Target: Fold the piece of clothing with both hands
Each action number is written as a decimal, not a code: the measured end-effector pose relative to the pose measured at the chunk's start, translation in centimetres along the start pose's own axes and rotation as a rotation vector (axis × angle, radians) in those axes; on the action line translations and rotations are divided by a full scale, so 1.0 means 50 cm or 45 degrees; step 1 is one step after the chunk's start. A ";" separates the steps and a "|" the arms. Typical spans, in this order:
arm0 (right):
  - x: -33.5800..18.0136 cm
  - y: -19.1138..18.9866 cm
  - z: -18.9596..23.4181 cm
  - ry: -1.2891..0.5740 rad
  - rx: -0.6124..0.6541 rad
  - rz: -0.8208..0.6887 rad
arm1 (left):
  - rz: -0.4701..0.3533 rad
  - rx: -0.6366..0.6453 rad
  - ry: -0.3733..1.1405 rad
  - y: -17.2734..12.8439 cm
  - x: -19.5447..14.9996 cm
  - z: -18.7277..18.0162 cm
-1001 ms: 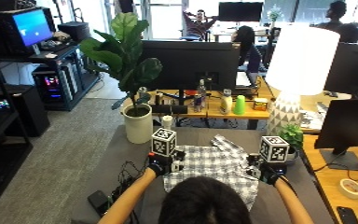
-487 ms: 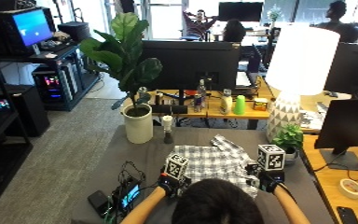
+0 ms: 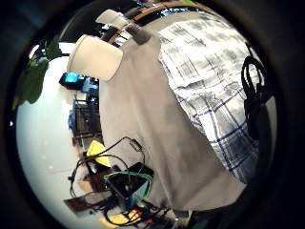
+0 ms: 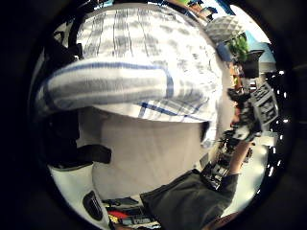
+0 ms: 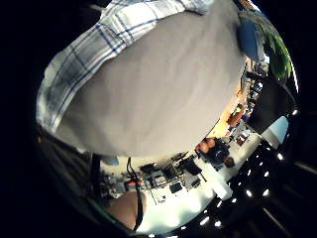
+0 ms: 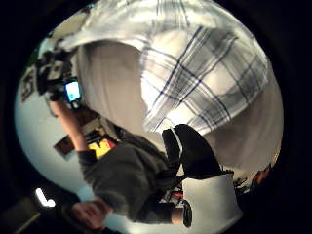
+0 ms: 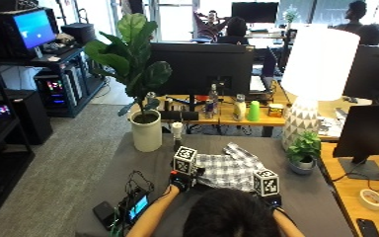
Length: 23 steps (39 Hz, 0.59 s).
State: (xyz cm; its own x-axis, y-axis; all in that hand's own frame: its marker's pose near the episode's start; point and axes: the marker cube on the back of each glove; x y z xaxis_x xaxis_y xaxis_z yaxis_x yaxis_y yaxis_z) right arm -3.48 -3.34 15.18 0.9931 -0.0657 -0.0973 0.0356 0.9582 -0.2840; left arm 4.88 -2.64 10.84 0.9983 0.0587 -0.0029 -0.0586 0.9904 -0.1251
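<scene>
Checked shirt spread on grey table, white with dark blue lines, between plant pot and lamp. Left hand at near left edge of shirt; right hand at near right edge, mostly hidden behind head. In left thumb side palm view, near hem of shirt lifted off table and rolled into thick band close to palm, dark glove parts beside it; whether fingers clamp cloth, cannot tell. In left little finger side palm view, shirt flat on table, black cable loop lying against it. In right thumb side palm view, two black fingers together and nearly straight just below raised corner of shirt, gripping nothing visible; other forearm in dark sleeve crossing near shirt. In right little finger side palm view, edge of shirt running along rim of bare table. Small plant beside lamp base, right of shirt. Black devices with cables on table, near left of shirt.
</scene>
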 end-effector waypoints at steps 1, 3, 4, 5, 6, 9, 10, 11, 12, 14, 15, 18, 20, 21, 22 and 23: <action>0.002 -0.019 0.013 0.005 0.003 0.061 | -0.006 0.000 0.012 0.018 0.005 -0.027; -0.008 -0.015 0.010 0.040 0.023 0.167 | -0.019 0.004 0.013 0.038 0.007 -0.062; -0.009 -0.017 0.007 0.052 0.062 0.178 | -0.024 0.015 0.003 0.034 0.003 -0.065; -0.008 -0.021 0.005 0.053 0.112 0.166 | -0.031 0.028 -0.009 0.021 -0.005 -0.061; -0.010 -0.019 0.000 0.043 0.157 0.154 | -0.039 0.039 -0.022 0.005 -0.014 -0.053; -0.018 0.002 -0.026 -0.014 0.247 0.174 | -0.059 0.052 -0.045 -0.020 -0.029 -0.039; -0.013 -0.010 -0.029 -0.030 0.280 0.170 | -0.057 0.053 -0.047 -0.023 -0.031 -0.037; -0.005 -0.031 -0.028 -0.040 0.312 0.156 | -0.053 0.051 -0.049 -0.031 -0.034 -0.029; 0.003 -0.051 -0.025 -0.044 0.337 0.140 | -0.049 0.047 -0.050 -0.041 -0.039 -0.018; 0.007 -0.059 -0.029 -0.037 0.353 0.129 | -0.043 0.039 -0.052 -0.051 -0.045 -0.004; 0.002 -0.045 -0.036 -0.030 0.348 0.138 | -0.041 0.038 -0.051 -0.043 -0.043 -0.007; -0.010 -0.001 -0.056 -0.022 0.332 0.171 | -0.030 0.034 -0.044 0.028 -0.023 -0.047; -0.007 0.009 -0.058 -0.033 0.306 0.181 | -0.005 0.012 -0.031 0.067 -0.013 -0.057; -0.003 0.010 -0.056 -0.037 0.281 0.191 | 0.017 -0.006 -0.020 0.077 -0.011 -0.051; 0.005 0.005 -0.052 -0.036 0.255 0.202 | 0.040 -0.029 -0.011 0.081 -0.012 -0.039; 0.016 -0.009 -0.044 -0.033 0.240 0.200 | 0.059 -0.052 -0.009 0.079 -0.016 -0.020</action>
State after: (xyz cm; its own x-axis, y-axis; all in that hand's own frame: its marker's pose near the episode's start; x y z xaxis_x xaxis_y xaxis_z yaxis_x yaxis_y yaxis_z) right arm -2.95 -4.46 13.12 0.9905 0.0932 -0.1012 -0.1018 0.9913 -0.0837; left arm 3.86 1.11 9.35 0.9944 0.1053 -0.0023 -0.1042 0.9807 -0.1655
